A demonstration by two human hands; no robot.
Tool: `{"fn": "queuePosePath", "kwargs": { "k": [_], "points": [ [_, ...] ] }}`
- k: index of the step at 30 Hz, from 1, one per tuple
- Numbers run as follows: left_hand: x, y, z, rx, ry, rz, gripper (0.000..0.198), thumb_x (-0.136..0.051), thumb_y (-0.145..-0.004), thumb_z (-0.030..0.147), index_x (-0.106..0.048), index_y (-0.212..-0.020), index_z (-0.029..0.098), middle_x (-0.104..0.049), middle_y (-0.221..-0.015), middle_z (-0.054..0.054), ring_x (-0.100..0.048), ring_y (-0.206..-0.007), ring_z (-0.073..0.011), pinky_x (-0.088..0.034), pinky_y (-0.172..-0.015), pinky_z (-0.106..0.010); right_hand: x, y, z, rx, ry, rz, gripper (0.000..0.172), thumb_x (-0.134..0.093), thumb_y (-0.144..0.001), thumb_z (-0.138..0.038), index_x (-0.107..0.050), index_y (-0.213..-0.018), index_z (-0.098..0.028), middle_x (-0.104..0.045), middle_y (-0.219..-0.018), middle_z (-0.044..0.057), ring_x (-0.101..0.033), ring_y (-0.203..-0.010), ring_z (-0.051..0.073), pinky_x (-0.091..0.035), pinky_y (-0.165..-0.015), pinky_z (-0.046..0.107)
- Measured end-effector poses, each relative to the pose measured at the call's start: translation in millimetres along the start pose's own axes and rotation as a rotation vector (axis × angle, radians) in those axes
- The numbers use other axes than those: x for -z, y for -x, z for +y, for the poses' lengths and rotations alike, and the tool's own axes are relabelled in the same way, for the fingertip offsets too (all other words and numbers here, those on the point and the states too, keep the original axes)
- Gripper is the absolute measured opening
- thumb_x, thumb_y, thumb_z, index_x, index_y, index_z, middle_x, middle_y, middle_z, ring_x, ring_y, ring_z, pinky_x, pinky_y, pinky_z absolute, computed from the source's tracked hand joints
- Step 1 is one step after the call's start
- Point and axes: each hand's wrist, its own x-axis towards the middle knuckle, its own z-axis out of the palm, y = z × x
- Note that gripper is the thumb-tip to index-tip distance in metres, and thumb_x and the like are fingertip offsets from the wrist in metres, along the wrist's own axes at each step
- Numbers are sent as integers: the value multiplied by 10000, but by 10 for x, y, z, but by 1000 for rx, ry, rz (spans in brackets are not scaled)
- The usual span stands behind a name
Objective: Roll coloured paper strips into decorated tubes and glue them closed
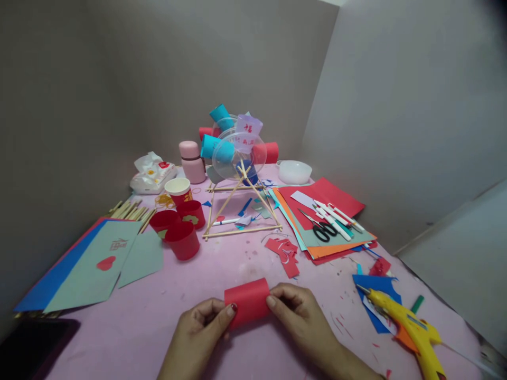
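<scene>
Item 1. Red paper roll (247,302): a sheet curled into a short tube, lying crosswise at the near centre of the pink table (158,322).
- Handling, by judgement: very light and smooth, thin-walled and springy. It would likely flatten or crease under a hard pinch and uncurl if let go.
- Best taken at the two open ends with light thumb pressure, which spares the middle of the wall.

Item 2. Left hand (206,323): grasps the left end of the roll, thumb on top and fingers curled beneath.

Item 3. Right hand (296,311): grasps the right end the same way, thumb against the edge.

Item 4. Surroundings.
- Near right: yellow hot glue gun (412,331), lying on blue paper offcuts.
- Right, further back: stack of coloured paper sheets (340,247), carrying black-handled scissors (324,230) and white marker pens (336,214).
- Centre, just beyond the roll: red paper scraps (285,254).
- Far centre: wheel model (237,150) of clear discs and paper cups on a stick frame. A white bowl (293,171) stands to its right and a pink flask (192,161) to its left.
- Left of centre: red paper cups (182,240), grouped close together.
- Left: grey-green and blue sheets (95,264), with wooden sticks (130,211) behind them.
- Far left: tissue pack (152,174).
</scene>
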Motion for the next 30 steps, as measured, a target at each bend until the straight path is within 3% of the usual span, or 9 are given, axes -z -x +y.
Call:
{"fn": "queuePosePath", "kwargs": {
  "k": [5, 8, 13, 23, 30],
  "points": [
    [1, 46, 45, -1, 189, -19, 403, -571, -732, 531, -601, -564, 166, -587, -477, 12, -457, -453, -105, -348, -468, -202, 9, 6, 23, -122, -95, 16, 320, -589, -788, -433, -605, -656, -142, -474, -521, -39, -412, -480, 96, -333, -471, 216],
    [0, 33, 37, 19, 259, -47, 373, -625, -694, 517, -626, -612, 153, -598, -479, 6, -473, -441, -98, -341, -446, -194, 20, 2, 37, -138, -111, 21, 340, -594, -782, -455, -608, -657, -140, -477, -497, -39, -417, -469, 97, -331, -465, 216],
    [-21, 33, 25, 56, 241, -39, 342, -719, -614, 467, -608, -574, 147, -547, -421, 45, -397, -402, -58, -288, -433, -171, 22, 6, 49, -154, -115, 16, 335, -600, -790, -443, -625, -675, -129, -482, -490, -41, -412, -470, 88, -324, -474, 208],
    [-9, 37, 34, 50, 209, -34, 341, -664, -670, 462, -557, -554, 161, -509, -430, 62, -368, -414, -62, -269, -441, -176, -2, 14, 20, -145, -120, -31, 354, -617, -766, -465, -599, -625, -140, -496, -502, -30, -433, -464, 89, -344, -464, 208],
    [-24, 74, 52, 13, 117, -5, 295, -624, -703, 441, -561, -577, 182, -504, -422, 64, -367, -432, -82, -268, -449, -183, -13, 21, 3, -99, -53, 12, 295, -606, -778, -412, -627, -658, -143, -522, -561, -19, -450, -523, 109, -356, -504, 221]
  ]
}}
